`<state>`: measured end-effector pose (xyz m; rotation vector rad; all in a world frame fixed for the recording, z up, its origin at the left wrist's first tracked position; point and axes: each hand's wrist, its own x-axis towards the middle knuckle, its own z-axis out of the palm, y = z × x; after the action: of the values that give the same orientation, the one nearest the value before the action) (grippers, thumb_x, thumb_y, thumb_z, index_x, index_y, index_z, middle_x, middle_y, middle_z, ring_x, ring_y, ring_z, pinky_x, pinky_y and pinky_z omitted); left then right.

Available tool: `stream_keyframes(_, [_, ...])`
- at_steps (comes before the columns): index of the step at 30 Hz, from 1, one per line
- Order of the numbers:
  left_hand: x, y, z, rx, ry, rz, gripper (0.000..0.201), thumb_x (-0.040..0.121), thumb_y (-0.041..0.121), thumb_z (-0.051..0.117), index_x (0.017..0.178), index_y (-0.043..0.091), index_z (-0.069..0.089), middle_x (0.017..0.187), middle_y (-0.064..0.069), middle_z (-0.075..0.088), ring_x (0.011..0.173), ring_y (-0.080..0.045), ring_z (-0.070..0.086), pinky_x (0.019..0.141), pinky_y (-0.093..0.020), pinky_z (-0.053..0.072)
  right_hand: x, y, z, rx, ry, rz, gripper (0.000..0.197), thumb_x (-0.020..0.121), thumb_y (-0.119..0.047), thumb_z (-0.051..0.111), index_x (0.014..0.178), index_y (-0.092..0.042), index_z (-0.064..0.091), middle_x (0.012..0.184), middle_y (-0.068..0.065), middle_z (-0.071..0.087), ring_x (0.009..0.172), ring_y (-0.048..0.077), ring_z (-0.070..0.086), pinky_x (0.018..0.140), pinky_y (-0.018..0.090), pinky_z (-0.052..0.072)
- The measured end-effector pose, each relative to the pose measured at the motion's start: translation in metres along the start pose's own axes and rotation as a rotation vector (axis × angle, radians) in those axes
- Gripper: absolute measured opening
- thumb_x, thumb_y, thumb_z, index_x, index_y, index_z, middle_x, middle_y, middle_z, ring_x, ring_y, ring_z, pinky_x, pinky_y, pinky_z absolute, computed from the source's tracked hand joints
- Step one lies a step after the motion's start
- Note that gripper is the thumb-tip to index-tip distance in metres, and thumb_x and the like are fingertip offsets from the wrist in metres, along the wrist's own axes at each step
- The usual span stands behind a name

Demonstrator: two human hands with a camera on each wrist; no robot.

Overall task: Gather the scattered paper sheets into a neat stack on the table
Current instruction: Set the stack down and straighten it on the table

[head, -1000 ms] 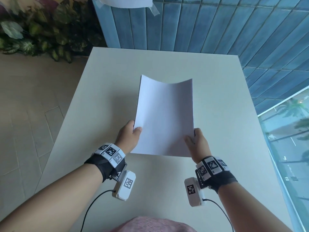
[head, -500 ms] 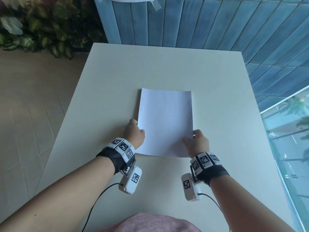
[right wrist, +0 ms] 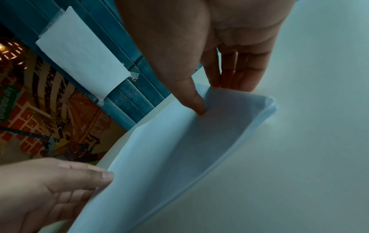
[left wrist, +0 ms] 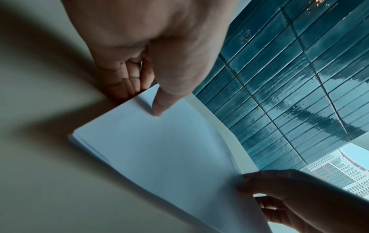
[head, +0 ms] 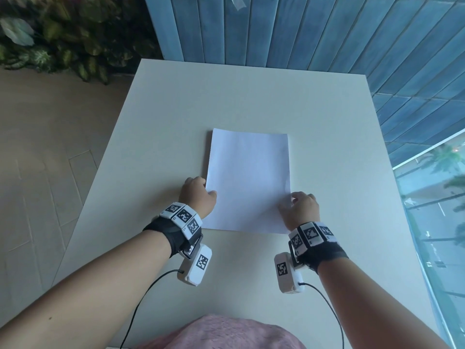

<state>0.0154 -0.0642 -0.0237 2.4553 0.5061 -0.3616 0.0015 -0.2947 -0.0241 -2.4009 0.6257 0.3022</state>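
A stack of white paper sheets [head: 247,182] lies flat in the middle of the pale table [head: 176,109], its edges lined up. My left hand [head: 198,195] holds the stack's near left edge. In the left wrist view its thumb [left wrist: 157,110] presses on top of the stack [left wrist: 159,149], with the fingers curled at the edge beneath. My right hand [head: 299,205] holds the near right edge. In the right wrist view its thumb [right wrist: 196,102] sits on the top sheet [right wrist: 189,149], with the fingers straight down along the edge.
A blue tiled wall [head: 302,34] runs behind the table's far edge, with a taped sheet [right wrist: 79,52] on it. Leafy plants [head: 63,34] stand at the back left, above a tiled floor. A glass wall [head: 432,222] runs along the right side.
One second ago the stack was lifted and bowed with its far end in the air. It now lies flat on the table, with both hands still at its near edges.
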Motion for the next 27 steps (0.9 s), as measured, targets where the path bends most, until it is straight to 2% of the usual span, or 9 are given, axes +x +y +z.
stream_keyframes(3, [0.003, -0.004, -0.004, -0.033, -0.02, -0.015, 0.029, 0.081, 0.013, 0.051, 0.102, -0.004, 0.061, 0.106, -0.022, 0.064, 0.102, -0.036, 0.056, 0.084, -0.035, 0.045, 0.003, 0.003, -0.004, 0.029, -0.003, 0.008, 0.037, 0.088, -0.02, 0.054, 0.122, -0.007, 0.06, 0.122, 0.014, 0.056, 0.103, 0.029, 0.06, 0.079, 0.023, 0.037])
stream_keyframes(5, [0.005, -0.004, -0.008, -0.059, -0.024, -0.022, 0.017, 0.08, 0.009, 0.049, 0.087, 0.007, 0.064, 0.093, -0.017, 0.061, 0.087, -0.036, 0.053, 0.077, -0.032, 0.043, 0.006, 0.003, -0.008, 0.048, -0.02, 0.001, 0.036, 0.088, -0.013, 0.052, 0.123, -0.009, 0.06, 0.121, 0.014, 0.058, 0.104, 0.028, 0.059, 0.08, 0.023, 0.036])
stream_keyframes(7, [0.009, -0.002, -0.01, -0.072, -0.034, -0.021, 0.017, 0.078, 0.007, 0.049, 0.074, 0.023, 0.047, 0.082, -0.008, 0.051, 0.076, -0.026, 0.042, 0.07, -0.029, 0.036, 0.012, 0.001, -0.011, 0.063, -0.032, -0.006, 0.038, 0.088, -0.009, 0.05, 0.125, -0.01, 0.059, 0.122, 0.013, 0.059, 0.106, 0.028, 0.059, 0.083, 0.023, 0.038])
stream_keyframes(8, [0.011, -0.001, -0.011, -0.073, -0.04, -0.008, 0.016, 0.077, 0.006, 0.048, 0.072, 0.02, 0.04, 0.078, -0.006, 0.048, 0.073, -0.023, 0.039, 0.068, -0.028, 0.034, 0.014, 0.0, -0.012, 0.066, -0.037, -0.01, 0.039, 0.088, -0.008, 0.049, 0.126, -0.01, 0.058, 0.123, 0.013, 0.06, 0.108, 0.027, 0.059, 0.085, 0.024, 0.039])
stream_keyframes(15, [0.019, 0.004, -0.014, -0.122, -0.075, -0.013, 0.01, 0.076, 0.007, 0.048, 0.075, 0.012, 0.057, 0.073, -0.005, 0.051, 0.067, -0.024, 0.041, 0.059, -0.027, 0.035, 0.024, -0.001, -0.005, 0.091, -0.058, -0.014, 0.03, 0.088, -0.013, 0.051, 0.115, -0.013, 0.065, 0.116, 0.011, 0.064, 0.102, 0.027, 0.061, 0.079, 0.024, 0.04])
stream_keyframes(18, [0.022, 0.003, -0.018, -0.146, -0.093, -0.033, 0.019, 0.079, 0.01, 0.051, 0.091, 0.013, 0.066, 0.083, -0.003, 0.065, 0.079, -0.025, 0.057, 0.07, -0.026, 0.045, 0.03, -0.002, -0.008, 0.081, -0.073, -0.019, 0.03, 0.088, -0.018, 0.052, 0.114, -0.012, 0.065, 0.113, 0.011, 0.066, 0.102, 0.028, 0.061, 0.084, 0.028, 0.044])
stream_keyframes(21, [0.034, 0.009, -0.024, -0.145, -0.1, -0.042, 0.022, 0.081, 0.014, 0.052, 0.098, 0.019, 0.064, 0.091, -0.002, 0.062, 0.088, -0.026, 0.057, 0.085, -0.031, 0.048, 0.044, -0.011, -0.014, 0.078, -0.057, -0.034, 0.037, 0.091, -0.025, 0.053, 0.123, -0.009, 0.06, 0.117, 0.012, 0.064, 0.105, 0.028, 0.061, 0.088, 0.029, 0.043])
stream_keyframes(24, [0.053, 0.02, -0.03, -0.14, -0.091, -0.013, 0.008, 0.08, 0.017, 0.048, 0.077, 0.025, 0.047, 0.077, -0.004, 0.047, 0.073, -0.021, 0.042, 0.069, -0.028, 0.038, 0.065, -0.027, -0.015, 0.088, -0.026, -0.063, 0.039, 0.092, -0.026, 0.053, 0.126, -0.008, 0.057, 0.121, 0.013, 0.061, 0.105, 0.027, 0.061, 0.091, 0.029, 0.043])
stream_keyframes(27, [0.076, 0.037, -0.036, -0.142, -0.079, 0.003, 0.035, 0.086, 0.028, 0.046, 0.056, 0.019, 0.029, 0.06, -0.007, 0.033, 0.059, -0.024, 0.03, 0.056, -0.031, 0.025, 0.089, -0.045, -0.014, 0.099, -0.015, -0.069, 0.042, 0.092, -0.03, 0.053, 0.129, -0.008, 0.055, 0.125, 0.013, 0.058, 0.108, 0.028, 0.059, 0.093, 0.03, 0.042])
